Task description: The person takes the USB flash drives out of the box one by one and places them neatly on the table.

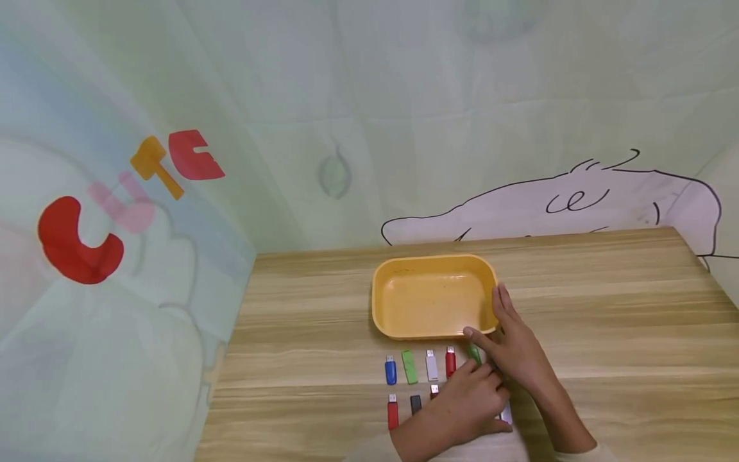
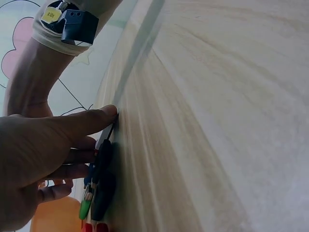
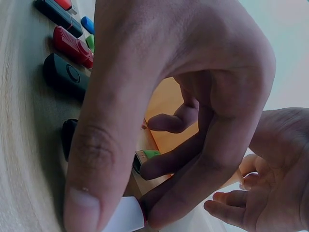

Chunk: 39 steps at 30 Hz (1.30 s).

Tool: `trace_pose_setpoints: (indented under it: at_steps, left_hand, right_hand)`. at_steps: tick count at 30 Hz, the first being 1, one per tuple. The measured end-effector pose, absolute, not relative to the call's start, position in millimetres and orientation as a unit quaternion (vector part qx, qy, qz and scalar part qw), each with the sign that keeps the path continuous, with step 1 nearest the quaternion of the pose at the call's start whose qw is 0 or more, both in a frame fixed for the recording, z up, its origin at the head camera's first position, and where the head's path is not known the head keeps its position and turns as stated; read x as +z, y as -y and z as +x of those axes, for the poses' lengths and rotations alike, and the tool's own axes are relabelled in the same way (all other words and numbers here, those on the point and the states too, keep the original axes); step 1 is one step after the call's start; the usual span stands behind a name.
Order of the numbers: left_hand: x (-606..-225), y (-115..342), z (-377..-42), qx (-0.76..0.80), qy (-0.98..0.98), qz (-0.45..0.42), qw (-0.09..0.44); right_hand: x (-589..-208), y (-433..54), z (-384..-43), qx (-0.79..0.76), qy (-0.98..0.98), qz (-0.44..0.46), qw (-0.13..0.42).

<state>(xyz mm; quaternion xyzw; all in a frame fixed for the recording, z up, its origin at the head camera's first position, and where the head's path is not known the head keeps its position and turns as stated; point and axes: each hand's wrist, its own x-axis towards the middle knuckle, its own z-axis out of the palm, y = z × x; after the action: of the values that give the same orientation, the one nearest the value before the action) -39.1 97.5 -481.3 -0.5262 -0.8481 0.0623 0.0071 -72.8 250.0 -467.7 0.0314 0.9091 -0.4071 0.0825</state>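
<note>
Reaching in from the left, my left hand (image 1: pixel 466 401) bends low over the right end of two rows of USB flash drives. Its thumb and fingers pinch a white USB flash drive (image 3: pixel 126 215) lying on the table. Just under its fingertips is a green drive (image 1: pixel 474 353). My right hand (image 1: pixel 516 350) is at the front right corner of a yellow tray (image 1: pixel 398 332), fingers straight along the right wall and thumb at the front rim. Other drives stay visible left of my left hand: blue (image 1: pixel 390 372), light green (image 1: pixel 409 367), silver (image 1: pixel 432 367) and red (image 1: pixel 450 362).
The wood-grain table (image 1: pixel 312 289) meets a printed cloth (image 1: pixel 288 128) at its back and left edges. In the front row are another red drive (image 1: pixel 393 414) and a black one (image 1: pixel 416 404). A small camera (image 2: pixel 79 26) sits on my right wrist.
</note>
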Motion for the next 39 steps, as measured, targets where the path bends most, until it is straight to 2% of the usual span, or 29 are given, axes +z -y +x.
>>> trace_pose_setpoints:
  at_steps: [11,27,34,39]
  left_hand:
    - [-484.6,-94.5,-37.9,0.058,0.853,-0.518,0.039]
    - [-484.1,-90.6,-43.2,0.036,0.859,-0.508,0.057]
    - [-479.4,-74.8,-48.5,-0.043,0.882,-0.462,0.083]
    - [-469.0,-58.7,-53.7,-0.102,0.901,-0.414,0.083]
  right_hand:
    - [-468.4,-250.5,-74.2,-0.410,-0.908,0.023,0.081]
    - [-469.3,-254.4,-79.9,-0.392,-0.916,0.013,0.081]
    - [-471.0,-256.0,-79.3,-0.383,-0.921,0.009,0.075]
    - [-473.1,-255.9,-79.0,-0.384,-0.920,0.015,0.071]
